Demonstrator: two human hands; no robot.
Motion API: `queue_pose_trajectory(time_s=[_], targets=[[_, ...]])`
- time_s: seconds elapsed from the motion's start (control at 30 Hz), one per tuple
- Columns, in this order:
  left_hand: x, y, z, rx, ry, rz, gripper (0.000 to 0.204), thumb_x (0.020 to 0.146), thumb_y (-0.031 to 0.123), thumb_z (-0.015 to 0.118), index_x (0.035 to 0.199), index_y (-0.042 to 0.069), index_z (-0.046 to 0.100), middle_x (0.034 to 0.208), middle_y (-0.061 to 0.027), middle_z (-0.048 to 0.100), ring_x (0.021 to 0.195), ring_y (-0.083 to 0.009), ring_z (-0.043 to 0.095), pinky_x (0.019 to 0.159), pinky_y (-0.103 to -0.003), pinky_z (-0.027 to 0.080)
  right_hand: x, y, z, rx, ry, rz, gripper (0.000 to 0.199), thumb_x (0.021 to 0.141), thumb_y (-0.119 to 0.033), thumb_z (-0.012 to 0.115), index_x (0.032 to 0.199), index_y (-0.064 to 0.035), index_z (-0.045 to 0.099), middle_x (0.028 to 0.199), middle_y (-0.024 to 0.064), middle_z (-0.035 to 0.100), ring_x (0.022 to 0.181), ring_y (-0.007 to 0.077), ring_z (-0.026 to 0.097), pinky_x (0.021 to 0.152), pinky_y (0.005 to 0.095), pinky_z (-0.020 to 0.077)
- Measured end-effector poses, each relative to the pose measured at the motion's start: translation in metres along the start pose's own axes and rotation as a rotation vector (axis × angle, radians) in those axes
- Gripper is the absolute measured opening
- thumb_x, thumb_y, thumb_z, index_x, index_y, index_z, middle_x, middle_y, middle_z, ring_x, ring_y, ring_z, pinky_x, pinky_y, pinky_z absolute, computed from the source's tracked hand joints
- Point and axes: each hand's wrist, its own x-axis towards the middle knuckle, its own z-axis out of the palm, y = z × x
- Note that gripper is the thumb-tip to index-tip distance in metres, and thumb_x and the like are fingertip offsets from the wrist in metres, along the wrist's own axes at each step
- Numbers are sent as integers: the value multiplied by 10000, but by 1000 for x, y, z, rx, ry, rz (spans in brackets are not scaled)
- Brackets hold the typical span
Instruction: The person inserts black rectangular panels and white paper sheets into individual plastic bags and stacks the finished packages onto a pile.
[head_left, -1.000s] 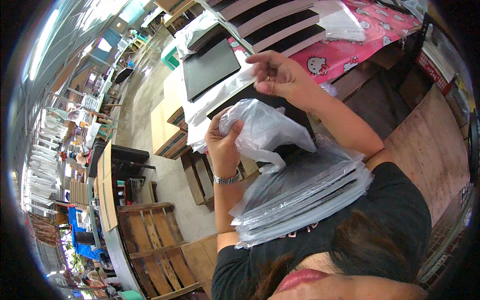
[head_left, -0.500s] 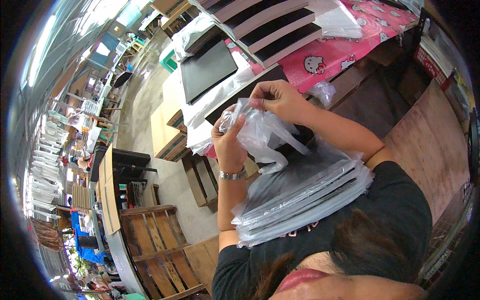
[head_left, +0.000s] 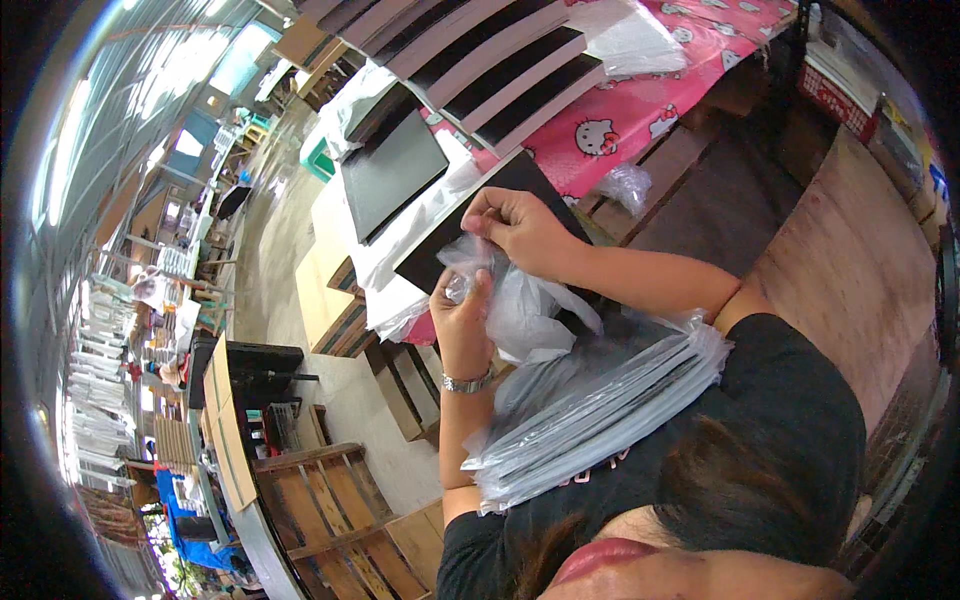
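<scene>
We see, largest first, a pink patterned cloth (head_left: 640,95) spread over a table ahead of the person, and on it a stack of dark boards with pale pinkish edges (head_left: 525,85), set in steps. Nearer the body we find a black panel (head_left: 545,185), its visible edge slanting from lower left to upper right, partly covered by the hands. Against the black shirt (head_left: 650,500) we note a layered bundle of clear plastic (head_left: 600,410), whose long axis likewise climbs from lower left to upper right, its gathered edges facing the chest. Between this bundle and the panel lies the crumpled translucent film (head_left: 525,315), held up in front of the torso; we trace its long axis obliquely, from the fingertips at upper left to a loose tail pointing to the lower right. We observe the left hand (head_left: 462,318) curled around the near side of the film, thumb raised and pressing it toward the bent fingers, with little gap between them. We observe the right hand (head_left: 525,228) above it, palm turned downward, thumb and forefinger brought together in a pinch on the film's upper end; its other fingers fold inward. Smallest, we mark a silver wristwatch (head_left: 467,383) on the left wrist.
</scene>
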Motion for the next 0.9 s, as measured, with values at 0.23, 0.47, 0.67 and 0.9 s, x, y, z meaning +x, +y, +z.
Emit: queue_pose_trajectory(time_s=[0.23,0.47,0.67,0.9], targets=[[4,13,-5,-89,18,142,143,732,1,690,810,45,579,882,-75,639,770,-136,588,728,-280,472,-13,5,-18,-165,-125,-100,159,862,-183,615,841,-38,553,654,-17,506,613,55,453,564,224,385],[5,2,1,-86,145,249,251,710,-69,696,859,69,549,781,3,578,650,-90,541,642,-222,457,19,4,-35,-287,-258,138,164,836,-159,652,748,-24,619,654,-24,547,581,41,458,528,224,378],[-1,-4,5,-43,76,104,361,750,2,683,1090,32,565,959,-27,567,784,-82,535,696,-206,441,18,-2,-15,92,-50,-18,40,823,-40,636,852,-22,657,782,-13,616,713,44,522,656,212,432],[3,0,-3,65,106,293,483,733,-31,668,1194,22,537,990,-50,592,822,-130,580,722,-240,486,10,-9,-20,7,-171,189,308,933,-320,508,744,-77,512,626,-61,397,584,18,351,528,200,306]])
